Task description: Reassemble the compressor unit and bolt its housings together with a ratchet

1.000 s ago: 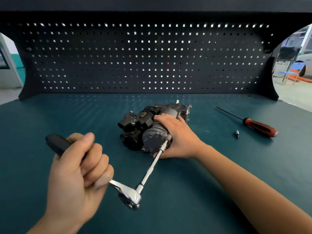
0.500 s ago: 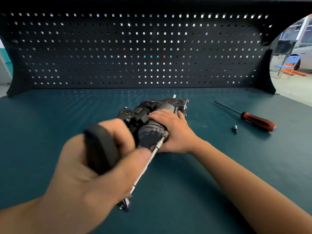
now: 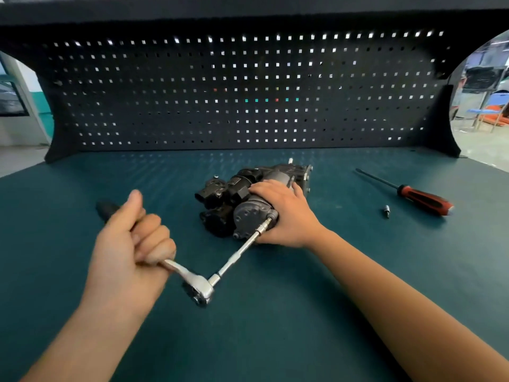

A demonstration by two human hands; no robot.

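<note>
We see the compressor unit (image 3: pixel 228 199) lying on its side near the middle of the bench top (image 3: pixel 275 326), a flat, matte teal surface. The unit is a lumpy cluster of black cast and moulded parts. At its near end is a grey metal cylinder closed by a round end cap with small recessed holes. Its far end is a flat, ribbed plate with a short bright stud standing above it.

Our right hand (image 3: pixel 286 213) lies over the cylinder. The fingers are curled across its top and the palm is pressed against its right flank, holding the unit down. Our left hand (image 3: pixel 129 244) is a closed fist round the ratchet (image 3: pixel 199 290), with the thumb raised. The black, tapered end of the handle pokes out behind the fist. The polished chrome shank and rounded head come out below the fingers, just above the bench. A slim chrome extension bar (image 3: pixel 239 252) runs from the head up and to the right. Its knurled tip meets the rim of the end cap, beside the heel of our right hand.

To the right, well apart from the unit, lies a screwdriver (image 3: pixel 421 198) with a thin dark shaft and a red-and-black ribbed grip. A small metal bit (image 3: pixel 386 210) lies just in front of it. A black pegboard (image 3: pixel 248 92) pierced with square holes rises behind the bench.
</note>
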